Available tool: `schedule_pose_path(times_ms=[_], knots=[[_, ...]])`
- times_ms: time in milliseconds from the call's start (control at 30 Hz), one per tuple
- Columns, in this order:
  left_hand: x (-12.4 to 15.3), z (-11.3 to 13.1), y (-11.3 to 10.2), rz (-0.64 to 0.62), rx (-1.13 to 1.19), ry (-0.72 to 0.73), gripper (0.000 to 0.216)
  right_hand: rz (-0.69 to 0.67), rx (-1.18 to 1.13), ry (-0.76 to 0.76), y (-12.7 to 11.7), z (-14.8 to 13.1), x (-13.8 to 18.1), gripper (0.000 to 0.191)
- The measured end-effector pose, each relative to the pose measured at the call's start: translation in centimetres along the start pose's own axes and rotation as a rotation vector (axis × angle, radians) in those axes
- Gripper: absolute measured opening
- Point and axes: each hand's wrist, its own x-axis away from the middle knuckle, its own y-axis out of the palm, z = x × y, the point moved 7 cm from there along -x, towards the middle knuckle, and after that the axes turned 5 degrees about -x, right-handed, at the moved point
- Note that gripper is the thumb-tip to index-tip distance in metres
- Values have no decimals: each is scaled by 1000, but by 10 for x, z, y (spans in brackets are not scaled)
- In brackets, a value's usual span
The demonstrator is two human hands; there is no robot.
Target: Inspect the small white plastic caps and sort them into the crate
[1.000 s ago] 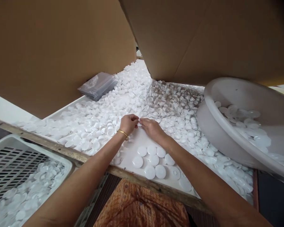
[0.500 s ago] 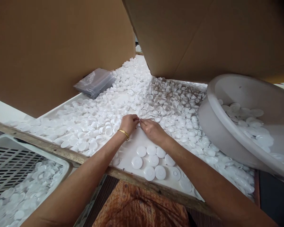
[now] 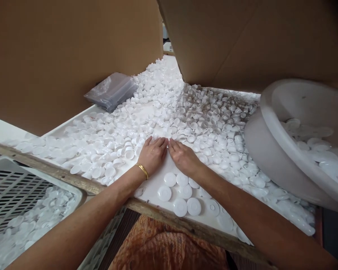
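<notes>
My left hand, with a gold bangle at its wrist, is palm down over the white tabletop. Its fingers are bent forward and pressed close, with the outer finger slightly apart. My right hand mirrors it, fingers closed together. Both sets of fingertips meet at the near edge of a spread of small white plastic caps. Whatever lies under the fingertips is hidden. Close to my right forearm, several round white lids lie flat near the table's front edge.
A large pale basin holding white discs leans at the right. At the lower left, a slatted plastic basket contains more white pieces. Big cardboard sheets stand behind. A clear plastic packet rests at the spread's left edge. Wooden edging borders the table.
My fingers have gone from a raised pinch at the tips to a flatter, lower pose, fingertips still together. The view has shifted slightly. The round lids look unmoved on the table.
</notes>
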Motion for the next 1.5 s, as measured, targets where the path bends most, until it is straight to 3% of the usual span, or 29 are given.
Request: schedule_pose_path(times_ms=[167, 300, 467, 567, 667, 800, 1000, 1200, 1367, 1500], knots=[[0, 0, -2, 1, -4, -40, 38, -11, -126, 89, -1, 10, -3, 46], [0, 11, -17, -21, -36, -39, 31, -47, -282, 121, -15, 16, 6, 43], [26, 41, -38, -40, 101, 23, 37, 71, -417, 237, -61, 28, 79, 47], [43, 54, -40, -76, 284, 26, 51, -82, -392, 266, -63, 20, 129, 61], [55, 69, -32, -237, 339, 135, 68, -235, -367, 264, -49, 4, 154, 88], [69, 80, -26, -382, 305, 252, 89, -262, -343, 265, -33, -9, 152, 88], [69, 76, -29, -277, 262, 75, 78, -55, -233, 211, -41, -15, 137, 62], [71, 82, -26, -263, 332, -84, 74, 28, -219, 210, -39, -18, 134, 52], [65, 77, -18, -278, 491, -232, 74, 157, -443, 377, -34, -3, 122, 46], [52, 66, -9, -342, 644, -376, 76, 131, -819, 568, -30, 21, 111, 45]])
